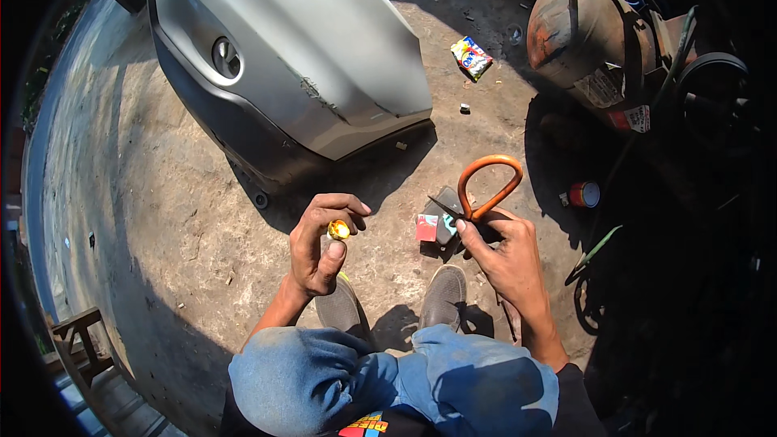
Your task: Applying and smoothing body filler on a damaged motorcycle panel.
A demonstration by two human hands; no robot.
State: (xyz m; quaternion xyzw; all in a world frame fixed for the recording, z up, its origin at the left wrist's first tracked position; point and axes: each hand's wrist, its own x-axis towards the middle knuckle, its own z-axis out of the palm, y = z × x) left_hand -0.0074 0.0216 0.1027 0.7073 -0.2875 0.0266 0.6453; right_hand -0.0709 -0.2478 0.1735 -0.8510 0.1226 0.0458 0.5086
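Your left hand (320, 247) is pinching the small shiny gold cap (338, 231) above the dirt ground; your right hand (506, 255) is gripping orange-handled scissors (486, 190), whose blade may be slipping toward your fingers

A: Which packages lie on the ground?
B: A crumpled multicoloured wrapper (471, 57) beside the silver panel; a small red box (426, 227) near the shoes.
A: Labels?
B: White-and-red labels (637, 118) on the rusty tank; a red-banded can (584, 194) below.
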